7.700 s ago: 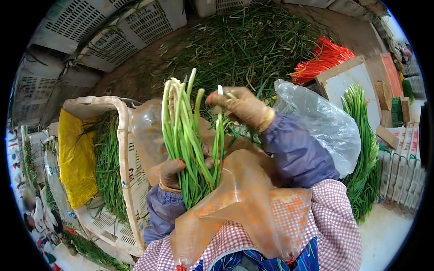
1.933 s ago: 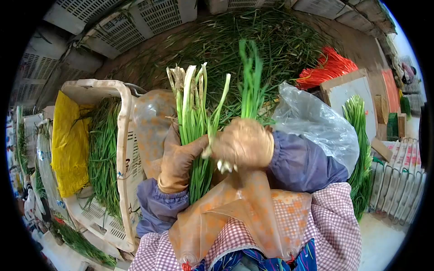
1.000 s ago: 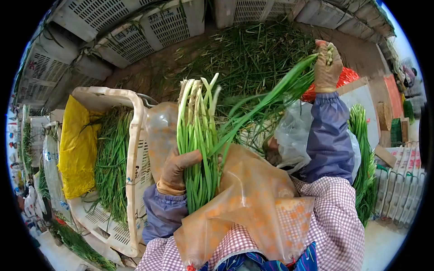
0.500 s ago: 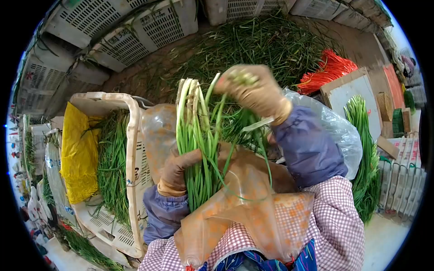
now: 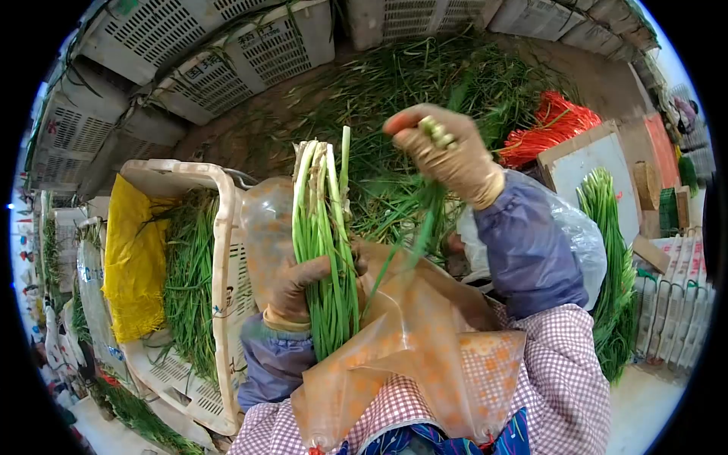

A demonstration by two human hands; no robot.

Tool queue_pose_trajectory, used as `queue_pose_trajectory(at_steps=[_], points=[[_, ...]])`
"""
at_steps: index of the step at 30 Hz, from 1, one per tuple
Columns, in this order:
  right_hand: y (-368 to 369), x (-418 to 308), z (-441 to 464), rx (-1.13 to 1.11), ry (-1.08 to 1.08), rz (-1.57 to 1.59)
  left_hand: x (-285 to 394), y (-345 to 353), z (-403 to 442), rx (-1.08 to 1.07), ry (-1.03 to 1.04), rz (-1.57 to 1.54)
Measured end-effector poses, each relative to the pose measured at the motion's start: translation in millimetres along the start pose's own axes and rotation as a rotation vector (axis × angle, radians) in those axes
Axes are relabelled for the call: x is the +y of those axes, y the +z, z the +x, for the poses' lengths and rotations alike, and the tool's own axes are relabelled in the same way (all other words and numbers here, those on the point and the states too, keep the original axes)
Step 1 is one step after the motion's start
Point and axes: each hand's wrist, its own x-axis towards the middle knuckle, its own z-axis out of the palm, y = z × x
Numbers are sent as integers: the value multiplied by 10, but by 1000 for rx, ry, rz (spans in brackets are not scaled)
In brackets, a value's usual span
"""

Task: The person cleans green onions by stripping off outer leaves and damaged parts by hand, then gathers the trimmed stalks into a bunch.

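Observation:
My gloved left hand is wrapped round an upright bunch of green stalks, pale ends up, above my lap. To its upper right is my gloved right hand, closed round a smaller bundle of stalks. The pale ends of this bundle poke out at the top of the fist, and its green leaves hang below, blurred. The two hands are apart. An orange-patterned clear plastic apron covers my lap.
At left stands a white crate with green stalks and a yellow sack. Loose leaves lie ahead. Red ties, a clear plastic bag and a stalk bundle are at right. Crates line the back.
My right hand came back from the far right toward the bunch, then shifted slightly right again, still with stalks in it. My left hand keeps hold of its bunch, nearly still.

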Motion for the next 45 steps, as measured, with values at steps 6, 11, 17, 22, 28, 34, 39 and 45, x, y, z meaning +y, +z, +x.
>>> queue_pose_trajectory(at_steps=[6,11,17,22,28,34,39,45], points=[[-131,167,318,-16,-46,97,77,-151,-33,-29,28,50],[336,33,179,-162,134,279,64,-43,26,-81,8,80],[-192,92,289,256,126,50,73,-167,-10,-38,39,-45],[-1641,538,524,770,-312,-435,44,-254,-5,-100,131,-130],[-1930,501,340,787,-403,-770,46,-580,-7,-119,113,-96],[-2618,620,271,1142,-167,-750,6,-707,23,-227,268,-122],[-1592,261,273,548,-217,-151,38,-519,20,-165,175,-47],[-153,-136,51,-141,298,355,116,-282,-37,-62,7,-139]])
